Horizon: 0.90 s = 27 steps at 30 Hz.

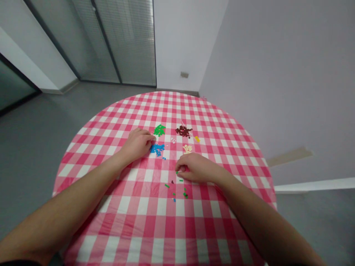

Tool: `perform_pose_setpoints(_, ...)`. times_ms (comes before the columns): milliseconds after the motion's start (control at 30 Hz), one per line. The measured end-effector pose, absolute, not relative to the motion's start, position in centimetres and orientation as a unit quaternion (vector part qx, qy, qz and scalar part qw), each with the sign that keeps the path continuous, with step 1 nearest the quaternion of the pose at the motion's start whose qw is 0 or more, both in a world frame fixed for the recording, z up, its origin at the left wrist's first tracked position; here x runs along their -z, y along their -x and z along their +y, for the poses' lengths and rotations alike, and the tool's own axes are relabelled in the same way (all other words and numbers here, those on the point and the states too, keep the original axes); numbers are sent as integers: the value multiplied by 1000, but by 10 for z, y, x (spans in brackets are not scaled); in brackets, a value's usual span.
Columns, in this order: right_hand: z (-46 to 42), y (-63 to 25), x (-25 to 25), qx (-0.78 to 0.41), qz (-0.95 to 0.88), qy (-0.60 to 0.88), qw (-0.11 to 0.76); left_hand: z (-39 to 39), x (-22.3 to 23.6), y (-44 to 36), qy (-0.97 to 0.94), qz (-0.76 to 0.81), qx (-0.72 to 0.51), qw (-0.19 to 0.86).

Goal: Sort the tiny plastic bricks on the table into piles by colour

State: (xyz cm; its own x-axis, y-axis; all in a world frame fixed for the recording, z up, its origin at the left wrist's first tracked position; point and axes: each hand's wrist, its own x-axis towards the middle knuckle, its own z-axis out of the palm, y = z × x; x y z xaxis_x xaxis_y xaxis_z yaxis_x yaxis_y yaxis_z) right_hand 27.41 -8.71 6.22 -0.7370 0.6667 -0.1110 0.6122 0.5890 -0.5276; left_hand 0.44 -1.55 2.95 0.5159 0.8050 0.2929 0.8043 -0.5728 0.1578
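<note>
We see green [159,130], blue [158,149], dark [183,130] and cream pieces [187,148] piled apart; mixed ones [166,186] remain loose nearer us. Our right hand [181,168] pinches a green piece [176,172]; our left's [152,139] grip is unclear.

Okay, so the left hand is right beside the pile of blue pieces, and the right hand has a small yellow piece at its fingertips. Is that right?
Not quite: the head view shows that the small piece at the right hand's fingertips is green, not yellow. The left hand is indeed right beside the blue pile.
</note>
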Motion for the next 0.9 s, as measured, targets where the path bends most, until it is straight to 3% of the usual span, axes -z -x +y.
perform_pose_setpoints(267, -86, -274, -66, -278, -889, 361, 52, -20, -32, -14, -857, 500, -124, -22)
perform_pose_setpoints(433, -85, -274, -66, -283, -885, 365, 49, -27, -36, -16, -842, 490, -225, 17)
perform_pose_setpoints(667, -84, -267, -60, -301, -818, 445, 205, -60, -43, -34, -901, 313, -260, 147)
perform_pose_setpoints(900, -85, -263, -53, -442, -725, 465, 251, -70, -47, -44, -908, 265, -285, 153)
